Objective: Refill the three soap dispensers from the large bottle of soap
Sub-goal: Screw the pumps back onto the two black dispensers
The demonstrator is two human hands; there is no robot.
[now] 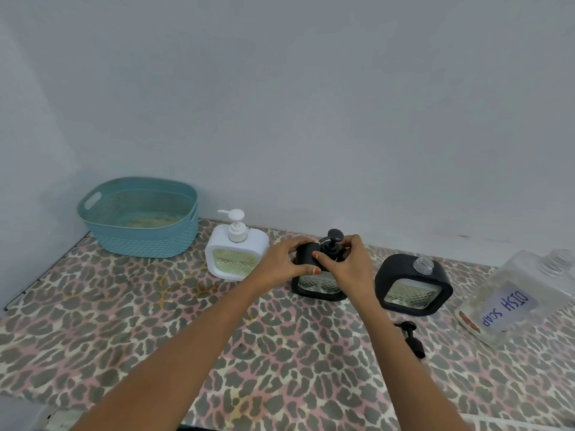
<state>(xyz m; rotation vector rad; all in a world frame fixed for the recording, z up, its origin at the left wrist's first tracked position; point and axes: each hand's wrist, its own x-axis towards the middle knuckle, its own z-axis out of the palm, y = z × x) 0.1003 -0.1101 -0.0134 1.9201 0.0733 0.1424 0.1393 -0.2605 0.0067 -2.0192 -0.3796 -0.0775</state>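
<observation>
Where the leopard-print cloth (155, 321) is meeting the grey wall (280, 104) at the far left, one teal plastic basket (140, 241) is sitting well clear of the work. Just right of it, a white soap dispenser (237, 259) is standing upright with its white pump (235, 225) fitted and pale green soap showing in its window.

Next, the left hand (280, 262) is gripping the middle black dispenser (317, 286): its fingers are curling over the top left shoulder while the thumb is pressing on the front face. The right hand (351, 265) is pinching the collar of the black pump (334, 241) seated in that dispenser's neck, so the pump head is poking up between the two sets of fingertips.

Further right, a second black dispenser (413, 287) is standing open, its clear threaded neck (422, 265) bare. Its loose black pump (410, 337) is lying on the cloth in front, just beside the right forearm.

At the far right, the large clear bottle (513, 300) (hand-lettered "DISH SOAP", reading upside down) is lying tilted, apart from both hands.

Counting up: three dispensers, one white and two black; three pumps, two fitted and one loose; one large bottle; one basket.
</observation>
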